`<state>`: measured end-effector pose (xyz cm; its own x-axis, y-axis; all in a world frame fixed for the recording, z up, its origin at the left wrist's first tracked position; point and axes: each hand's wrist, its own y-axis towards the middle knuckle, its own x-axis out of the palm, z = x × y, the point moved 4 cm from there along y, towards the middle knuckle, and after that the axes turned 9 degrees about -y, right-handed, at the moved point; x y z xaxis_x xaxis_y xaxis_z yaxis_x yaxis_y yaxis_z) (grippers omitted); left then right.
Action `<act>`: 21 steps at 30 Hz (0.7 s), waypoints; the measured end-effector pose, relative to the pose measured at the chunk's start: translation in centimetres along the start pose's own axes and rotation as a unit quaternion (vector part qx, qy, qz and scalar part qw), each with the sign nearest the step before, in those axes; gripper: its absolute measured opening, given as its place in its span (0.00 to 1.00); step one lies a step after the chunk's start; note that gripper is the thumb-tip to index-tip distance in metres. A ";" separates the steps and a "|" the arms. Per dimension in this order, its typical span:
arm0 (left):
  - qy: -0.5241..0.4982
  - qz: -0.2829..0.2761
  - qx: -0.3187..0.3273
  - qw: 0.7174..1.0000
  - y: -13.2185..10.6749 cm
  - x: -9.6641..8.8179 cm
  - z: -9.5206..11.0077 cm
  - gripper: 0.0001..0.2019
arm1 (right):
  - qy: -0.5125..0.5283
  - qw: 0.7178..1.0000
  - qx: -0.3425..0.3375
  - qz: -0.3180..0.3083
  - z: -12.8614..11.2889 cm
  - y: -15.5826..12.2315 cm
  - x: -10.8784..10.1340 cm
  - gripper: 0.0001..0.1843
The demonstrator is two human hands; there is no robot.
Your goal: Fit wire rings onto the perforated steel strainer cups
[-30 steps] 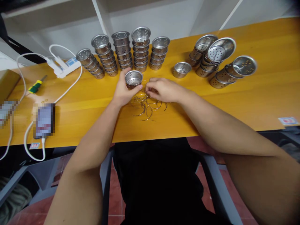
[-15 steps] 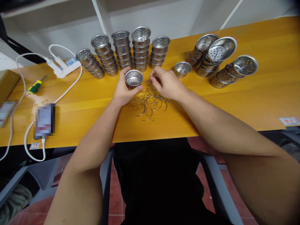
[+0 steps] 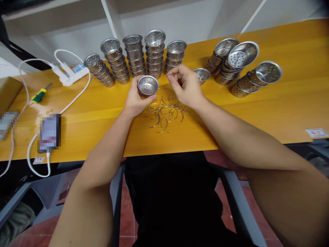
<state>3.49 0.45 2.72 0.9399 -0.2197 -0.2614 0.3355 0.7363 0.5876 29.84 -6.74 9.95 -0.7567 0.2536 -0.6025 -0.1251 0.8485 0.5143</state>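
The cup [image 3: 147, 85] in the left hand [image 3: 136, 99] is shiny, smooth metal pierced with holes, like the stacked cups [image 3: 144, 56] behind. The wire rings [image 3: 164, 113] look like thin bright metal. The table [image 3: 257, 106] is glossy, smooth yellow wood. The cable [image 3: 77, 94] looks like smooth white plastic.

A small perforated steel cup [image 3: 147, 86] is held above the yellow wooden table [image 3: 257, 106], tilted so its open mouth faces the camera; round holes show in its floor and wall, and its rim is rolled and bright. A loose pile of thin curved wire handles [image 3: 164, 113] lies on the table just below and to the right of the cup, the pieces overlapping in a tangle. One more wire piece appears to be pinched above the pile, though it is too fine to make out clearly.
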 end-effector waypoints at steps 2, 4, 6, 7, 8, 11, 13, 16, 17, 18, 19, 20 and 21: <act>-0.005 -0.005 0.007 1.000 0.1 0.1 0.1 0.53 | 0.006 1.000 -0.012 -0.003 -0.3 -0.1 0.2 0.40; -0.011 -0.010 0.013 1.000 0.1 0.1 0.1 0.54 | 0.010 1.000 -0.019 -0.008 -0.5 -0.2 0.4 0.40; -0.013 -0.012 0.010 1.000 0.2 0.2 0.0 0.55 | 0.011 1.000 -0.020 -0.010 -0.6 -0.3 0.6 0.40; -0.015 -0.013 0.009 1.000 0.2 0.3 -0.1 0.54 | 0.012 1.000 -0.019 -0.011 -0.6 -0.4 0.6 0.40; -0.019 -0.014 0.010 1.000 0.1 0.4 -0.1 0.53 | 0.011 1.000 -0.018 -0.011 -0.6 -0.4 0.6 0.40; -0.037 -0.019 0.028 0.999 0.0 0.7 0.1 0.50 | 0.007 1.000 -0.014 -0.013 -0.6 -0.4 0.6 0.40; -0.046 -0.024 0.036 0.998 -0.1 0.9 0.2 0.49 | 0.002 1.000 -0.012 -0.016 -0.7 -0.4 0.6 0.38; -0.050 -0.022 0.035 0.998 -0.2 0.9 0.1 0.50 | 0.004 1.000 -0.010 -0.017 -0.8 -0.4 0.6 0.34; -0.051 -0.017 0.035 0.998 -0.3 0.8 0.1 0.50 | 0.006 1.000 -0.007 -0.017 -0.8 -0.5 0.6 0.33; -0.051 -0.011 0.035 0.998 -0.3 0.7 0.0 0.50 | 0.007 1.000 -0.004 -0.019 -0.8 -0.5 0.7 0.31; -0.052 -0.005 0.036 0.998 -0.2 0.6 -0.1 0.50 | 0.007 1.000 -0.002 -0.022 -0.9 -0.5 0.8 0.30; -0.051 -0.001 0.036 0.998 -0.2 0.4 -0.1 0.49 | 0.007 1.000 0.001 -0.026 -1.0 -0.5 0.8 0.29; -0.050 0.000 0.034 0.998 -0.1 0.3 -0.1 0.49 | 0.007 1.000 0.002 -0.030 -1.1 -0.6 0.9 0.28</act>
<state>3.72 0.36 2.49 0.9406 -0.2846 -0.1850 0.3351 0.6924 0.6389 28.57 -7.50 9.82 -0.7573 0.1956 -0.6231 -0.1682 0.8635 0.4754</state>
